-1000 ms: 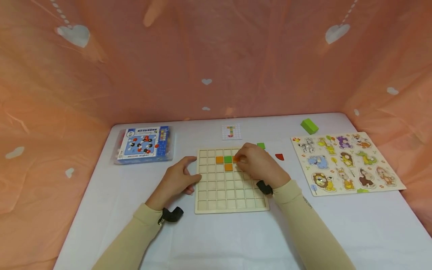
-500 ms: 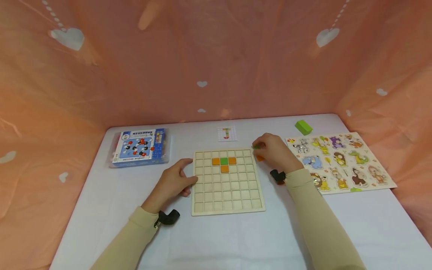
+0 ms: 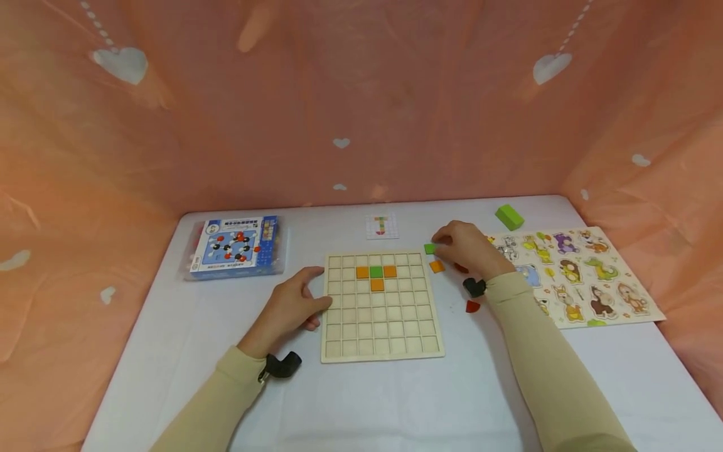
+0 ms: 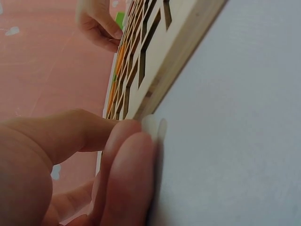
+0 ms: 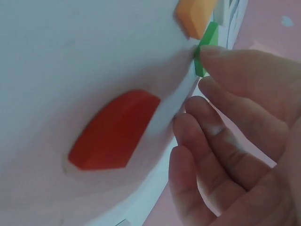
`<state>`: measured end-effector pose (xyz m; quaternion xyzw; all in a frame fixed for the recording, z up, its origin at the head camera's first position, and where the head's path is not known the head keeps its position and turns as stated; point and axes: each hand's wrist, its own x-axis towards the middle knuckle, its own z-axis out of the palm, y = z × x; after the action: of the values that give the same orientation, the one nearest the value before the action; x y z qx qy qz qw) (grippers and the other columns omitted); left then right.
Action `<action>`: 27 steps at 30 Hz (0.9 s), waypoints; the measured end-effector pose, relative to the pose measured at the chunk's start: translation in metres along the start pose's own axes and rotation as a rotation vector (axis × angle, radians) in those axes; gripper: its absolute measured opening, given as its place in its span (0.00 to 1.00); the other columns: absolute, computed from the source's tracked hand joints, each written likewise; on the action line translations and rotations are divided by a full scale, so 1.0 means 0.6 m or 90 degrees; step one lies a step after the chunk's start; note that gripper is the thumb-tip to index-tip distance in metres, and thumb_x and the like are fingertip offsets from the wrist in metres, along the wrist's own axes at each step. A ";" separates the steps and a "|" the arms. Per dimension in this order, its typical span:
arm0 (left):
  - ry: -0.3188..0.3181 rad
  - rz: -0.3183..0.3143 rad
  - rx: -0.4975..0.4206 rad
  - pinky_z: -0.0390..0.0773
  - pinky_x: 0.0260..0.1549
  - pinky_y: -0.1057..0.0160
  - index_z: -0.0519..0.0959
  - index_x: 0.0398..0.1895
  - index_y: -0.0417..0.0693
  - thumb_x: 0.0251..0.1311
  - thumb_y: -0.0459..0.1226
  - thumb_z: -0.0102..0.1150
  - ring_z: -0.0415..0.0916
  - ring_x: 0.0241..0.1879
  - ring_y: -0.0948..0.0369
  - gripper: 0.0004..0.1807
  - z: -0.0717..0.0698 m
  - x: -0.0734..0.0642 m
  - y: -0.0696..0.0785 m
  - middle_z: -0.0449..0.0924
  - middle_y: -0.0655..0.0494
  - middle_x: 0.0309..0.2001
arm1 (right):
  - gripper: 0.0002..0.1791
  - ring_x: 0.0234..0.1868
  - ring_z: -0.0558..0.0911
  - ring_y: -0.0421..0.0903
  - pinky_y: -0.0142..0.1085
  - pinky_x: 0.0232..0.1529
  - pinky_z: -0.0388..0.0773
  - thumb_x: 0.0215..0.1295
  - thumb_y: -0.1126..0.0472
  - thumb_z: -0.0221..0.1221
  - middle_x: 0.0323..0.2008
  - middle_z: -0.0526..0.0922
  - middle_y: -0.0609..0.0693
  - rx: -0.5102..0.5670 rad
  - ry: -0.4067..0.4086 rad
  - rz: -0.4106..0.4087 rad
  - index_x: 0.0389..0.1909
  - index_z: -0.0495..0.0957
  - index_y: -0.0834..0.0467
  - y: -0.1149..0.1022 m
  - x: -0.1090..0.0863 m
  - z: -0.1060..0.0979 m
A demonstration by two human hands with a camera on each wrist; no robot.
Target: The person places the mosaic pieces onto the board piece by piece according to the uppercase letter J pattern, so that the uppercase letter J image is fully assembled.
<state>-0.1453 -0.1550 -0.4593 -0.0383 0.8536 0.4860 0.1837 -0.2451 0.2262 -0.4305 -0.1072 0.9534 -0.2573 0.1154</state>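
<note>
In the head view, my left hand (image 3: 290,302) rests at the left edge of the wooden grid board (image 3: 344,329), thumb and index finger spread along that edge. Three orange square tiles (image 3: 377,285) and a green square tile (image 3: 376,272) sit in the board's cells. Right of the board, my right hand (image 3: 464,248) is beside a loose green tile (image 3: 430,249). The right wrist view has the thumb overlapping this green tile (image 5: 207,52), with the other fingers loosely bent below it. A loose orange tile (image 3: 437,267) and a red rounded piece (image 3: 472,306) lie nearby.
A pattern card (image 3: 381,226) lies behind the board. At the back left is a boxed molecule-model set (image 3: 234,248). An animal puzzle board (image 3: 587,276) lies to the right, partly behind my right forearm, with a green block (image 3: 509,217) behind it.
My right hand has let go of an orange tile in the board and moved right to the loose green tile. It then shifted slightly right, uncovering that tile. My left hand stays at the board's edge.
</note>
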 end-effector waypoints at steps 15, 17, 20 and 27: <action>0.000 0.012 0.009 0.87 0.24 0.63 0.68 0.81 0.58 0.67 0.38 0.73 0.83 0.21 0.60 0.40 -0.001 -0.002 0.001 0.79 0.49 0.29 | 0.17 0.56 0.80 0.57 0.52 0.65 0.80 0.74 0.60 0.65 0.61 0.84 0.59 0.003 -0.007 0.002 0.59 0.87 0.61 0.002 -0.009 0.002; -0.001 0.012 0.006 0.87 0.24 0.62 0.68 0.81 0.58 0.67 0.38 0.73 0.83 0.21 0.60 0.40 -0.001 -0.002 0.001 0.79 0.49 0.29 | 0.16 0.56 0.80 0.56 0.51 0.64 0.81 0.74 0.59 0.65 0.60 0.84 0.58 0.009 0.000 -0.001 0.58 0.87 0.60 0.000 -0.015 0.004; 0.001 0.012 0.002 0.88 0.24 0.62 0.68 0.81 0.58 0.67 0.38 0.73 0.83 0.21 0.60 0.40 -0.002 -0.002 0.000 0.79 0.49 0.29 | 0.15 0.54 0.82 0.55 0.51 0.62 0.82 0.75 0.58 0.65 0.57 0.85 0.57 0.023 0.015 -0.007 0.56 0.88 0.60 -0.009 -0.026 0.008; 0.000 0.009 -0.005 0.87 0.24 0.62 0.68 0.80 0.58 0.67 0.38 0.73 0.83 0.20 0.60 0.40 0.001 -0.001 0.001 0.78 0.49 0.29 | 0.13 0.54 0.85 0.54 0.52 0.60 0.84 0.73 0.61 0.64 0.54 0.86 0.53 0.025 0.042 -0.046 0.54 0.88 0.59 -0.055 -0.058 0.028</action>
<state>-0.1447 -0.1544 -0.4587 -0.0328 0.8517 0.4910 0.1802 -0.2026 0.1994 -0.4221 -0.1304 0.9470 -0.2833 0.0770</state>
